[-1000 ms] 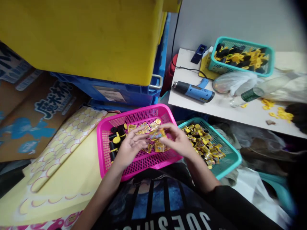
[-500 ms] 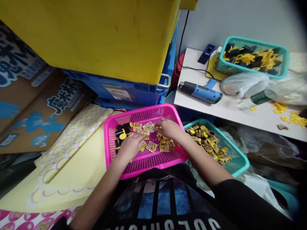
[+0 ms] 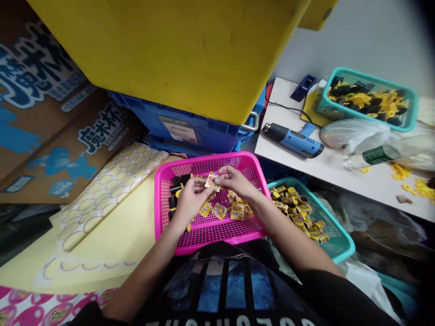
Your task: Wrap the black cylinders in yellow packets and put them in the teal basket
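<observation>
Wrapper (image 3: 212, 182), small, yellow and see-through in part, is held up above the middle of a pink basket (image 3: 157, 203), toward its far edge. The right hand (image 3: 234, 182) has thumb and fingers clamped on the wrapper's right side; the left hand (image 3: 192, 199) pinches the left side, so the two hands nearly meet. More yellow packets (image 3: 219, 211) lie on the basket's floor, and black tubes (image 3: 176, 189) lie along its left edge.

A green basket (image 3: 347, 251) stands just beside the pink one's right edge, partly filled with yellow-wrapped pieces (image 3: 302, 215).

Beyond it runs a pale worktop (image 3: 281, 154). Near its left edge lies a blue heat gun (image 3: 295, 141), nozzle pointing left. A second green basket (image 3: 413, 111), full of black and yellow parts, is at the far edge by a grey wall (image 3: 374, 40). A plastic bag (image 3: 363, 131) and a bottle (image 3: 377, 155) lie in front of it, with yellow rings (image 3: 421, 186) near the worktop's near edge.

A big yellow bin (image 3: 170, 54) rises above a blue crate (image 3: 212, 131); printed cardboard boxes (image 3: 50, 117) and yellow sheets (image 3: 112, 226) cover the left.
</observation>
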Available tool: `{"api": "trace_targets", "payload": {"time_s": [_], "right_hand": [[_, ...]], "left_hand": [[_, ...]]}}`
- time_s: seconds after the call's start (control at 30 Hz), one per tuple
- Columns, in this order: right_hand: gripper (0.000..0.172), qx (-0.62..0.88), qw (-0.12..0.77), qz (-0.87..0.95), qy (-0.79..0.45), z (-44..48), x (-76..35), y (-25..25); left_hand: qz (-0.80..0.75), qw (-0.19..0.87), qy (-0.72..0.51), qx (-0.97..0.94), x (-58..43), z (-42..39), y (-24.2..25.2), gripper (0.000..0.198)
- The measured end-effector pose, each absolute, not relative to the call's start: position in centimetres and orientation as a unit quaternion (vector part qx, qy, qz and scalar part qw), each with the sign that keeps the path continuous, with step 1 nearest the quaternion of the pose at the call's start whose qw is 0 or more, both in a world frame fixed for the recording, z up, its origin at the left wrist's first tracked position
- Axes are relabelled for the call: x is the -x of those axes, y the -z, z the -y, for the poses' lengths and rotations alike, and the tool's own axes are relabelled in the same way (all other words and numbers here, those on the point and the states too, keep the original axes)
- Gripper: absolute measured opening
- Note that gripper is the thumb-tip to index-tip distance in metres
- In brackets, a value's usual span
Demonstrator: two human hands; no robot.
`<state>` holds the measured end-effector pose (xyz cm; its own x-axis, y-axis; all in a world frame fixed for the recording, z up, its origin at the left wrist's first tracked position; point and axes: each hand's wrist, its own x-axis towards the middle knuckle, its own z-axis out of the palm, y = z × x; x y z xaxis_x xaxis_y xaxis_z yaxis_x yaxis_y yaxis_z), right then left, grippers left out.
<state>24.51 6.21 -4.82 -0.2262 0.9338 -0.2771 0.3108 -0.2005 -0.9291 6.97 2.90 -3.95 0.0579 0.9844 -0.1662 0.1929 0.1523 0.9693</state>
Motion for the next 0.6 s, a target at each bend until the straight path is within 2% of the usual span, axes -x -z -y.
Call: {"api": "trace_targets", "payload": {"time_s": [0.07,0.1,0.23,0.37,0.47,0.53,0.6], "right_hand": [[0.037,0.494,0.382,0.444,-0.643,-4.8,-23.7,4.2],[0.035,0.483,0.404,0.412,-0.658,-4.2,-23.4,3.9],[0.025,0.489,0.423,0.415,-0.639,-3.3,-23.4,3.2],[0.023,0.491,0.370,0.481,-0.624,-4.0,-24.1,3.3],[0.023,0.522,0.401,0.459,-0.596,-4.2,-24.1,3.4],[0.025,0.519,0.443,0.413,-0.604,-4.0,-23.8,3.4],[0.028,0.501,0.466,0.352,-0.638,-3.6,-23.4,3.3]], "left_hand": [[-0.529,0.577,-0.445,-0.435,-7.3,-3.2,3.6,0.038],[-0.516,0.604,-0.449,-0.409,-7.3,-3.3,3.4,0.041],[-0.517,0.645,-0.365,-0.427,-6.4,-3.4,2.8,0.043],[-0.509,0.632,-0.286,-0.510,-5.2,-3.4,2.3,0.048],[-0.532,0.593,-0.246,-0.553,-4.8,-3.6,2.4,0.050],[-0.558,0.545,-0.270,-0.565,-5.0,-3.6,2.6,0.042],[-0.562,0.518,-0.346,-0.545,-5.7,-3.5,2.8,0.038]]}}
